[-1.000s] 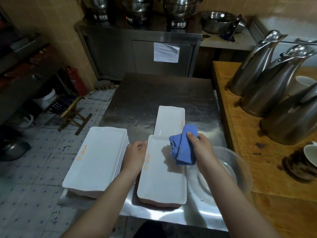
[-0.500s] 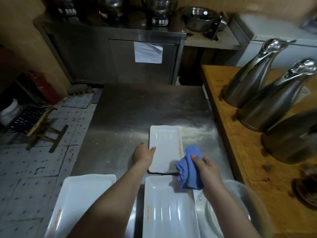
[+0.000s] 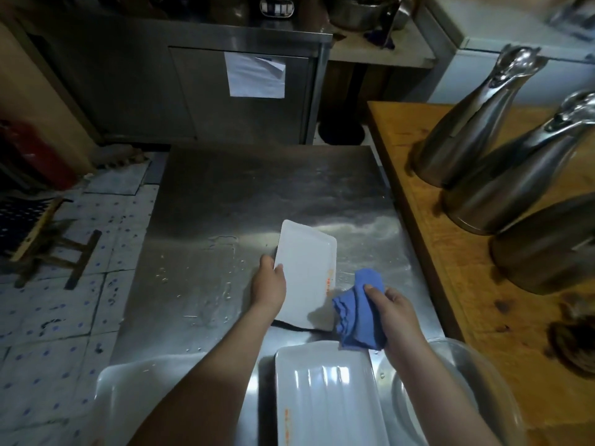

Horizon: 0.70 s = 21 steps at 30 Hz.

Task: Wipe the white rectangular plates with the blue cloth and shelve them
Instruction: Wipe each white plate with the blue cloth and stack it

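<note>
On the steel table (image 3: 257, 194), near its middle, the left hand (image 3: 269, 284) grips a white rectangular plate (image 3: 306, 272) by its left long edge, with the thumb on top of the rim and the fingers hidden below. The plate's near end is raised off the table, and a dark shadow lies beneath it. Whether the far end touches the steel cannot be told. Orange lettering runs along the plate's right rim.

The right hand (image 3: 392, 307) is curled round a bunched blue cloth (image 3: 357, 310), thumb on top, and holds it just beside the plate's near right corner. The cloth hangs over the far end of a second plate (image 3: 325, 397), which lies flat at the table's near edge. To the left of that, a stack of plates (image 3: 135, 397) sits at the near left corner, partly behind the left forearm. A clear bowl (image 3: 502, 378) stands at the near right corner.

To the right, a wooden counter (image 3: 450, 252) carries three steel jugs (image 3: 467, 123). Beyond the table is a steel cabinet (image 3: 193, 91) with a sheet of paper (image 3: 254, 75) stuck on its door.
</note>
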Each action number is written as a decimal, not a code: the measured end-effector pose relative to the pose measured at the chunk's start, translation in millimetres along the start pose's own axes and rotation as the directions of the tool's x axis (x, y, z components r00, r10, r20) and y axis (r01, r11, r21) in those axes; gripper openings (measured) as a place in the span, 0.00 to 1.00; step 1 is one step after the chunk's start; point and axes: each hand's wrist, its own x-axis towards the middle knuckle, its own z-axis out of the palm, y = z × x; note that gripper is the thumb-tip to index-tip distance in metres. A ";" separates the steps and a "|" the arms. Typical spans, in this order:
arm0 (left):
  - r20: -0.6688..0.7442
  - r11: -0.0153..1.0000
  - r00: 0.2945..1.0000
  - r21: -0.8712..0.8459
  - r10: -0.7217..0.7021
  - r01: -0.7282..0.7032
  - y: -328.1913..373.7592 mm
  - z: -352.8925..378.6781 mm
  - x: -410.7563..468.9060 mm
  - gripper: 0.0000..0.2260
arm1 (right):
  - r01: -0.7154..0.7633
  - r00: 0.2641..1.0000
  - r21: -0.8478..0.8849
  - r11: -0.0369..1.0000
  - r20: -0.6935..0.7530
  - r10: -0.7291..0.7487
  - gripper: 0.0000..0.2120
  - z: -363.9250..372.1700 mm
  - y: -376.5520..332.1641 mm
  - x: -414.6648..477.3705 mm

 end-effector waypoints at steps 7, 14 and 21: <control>-0.082 0.978 0.993 -0.194 -0.088 0.071 7.6 -11.0 -4.5 0.07 | 0.010 1.000 0.009 1.000 -0.013 -0.010 0.09 -9.2 -9.0 -4.0; -0.138 0.947 0.983 -0.314 -0.120 0.071 31.3 -38.3 -23.9 0.08 | 0.048 0.999 0.044 0.998 -0.006 -0.048 0.09 -29.4 -20.0 -20.7; -0.096 0.899 0.994 -0.437 -0.060 0.012 50.5 -31.7 -70.8 0.11 | 0.102 0.990 0.063 0.993 0.087 -0.108 0.08 -63.9 -29.8 -44.7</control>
